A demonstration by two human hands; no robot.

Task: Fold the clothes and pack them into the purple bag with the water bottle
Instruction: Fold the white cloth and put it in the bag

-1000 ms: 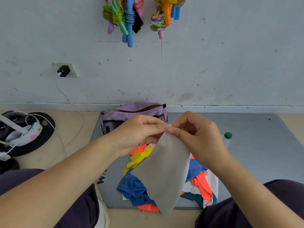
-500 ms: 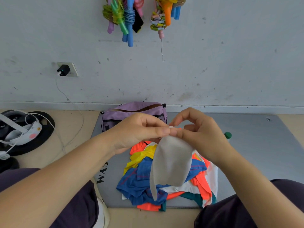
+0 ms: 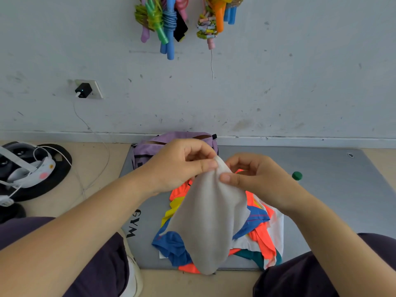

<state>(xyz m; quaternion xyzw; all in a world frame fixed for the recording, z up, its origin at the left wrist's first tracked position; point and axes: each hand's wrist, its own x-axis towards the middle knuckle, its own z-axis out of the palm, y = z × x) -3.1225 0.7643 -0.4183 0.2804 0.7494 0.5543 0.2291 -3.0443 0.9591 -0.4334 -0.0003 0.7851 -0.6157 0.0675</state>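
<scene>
A pale grey garment (image 3: 211, 219) hangs in the air, pinched at its top edge by my left hand (image 3: 180, 163) and my right hand (image 3: 252, 179), fingertips close together. Under it lies a heap of clothes (image 3: 260, 234) in orange, blue, yellow, white and teal on a grey gym mat (image 3: 334, 189). The purple bag (image 3: 147, 146) sits at the mat's far left corner against the wall, its top zip open, mostly hidden behind my left hand. Only the green cap of the water bottle (image 3: 297, 175) shows, to the right of my right hand.
My legs in dark trousers (image 3: 98, 266) frame the mat's near edge. A headset with white cables on a black round base (image 3: 32, 170) lies on the floor at left. A charger (image 3: 83, 90) is plugged into the wall socket. Coloured skipping ropes (image 3: 169, 20) hang on the wall.
The grey garment has opened out and hangs longer than half a second ago. My right thumb has slid lower along its edge, while the left hand keeps its pinch at the top.
</scene>
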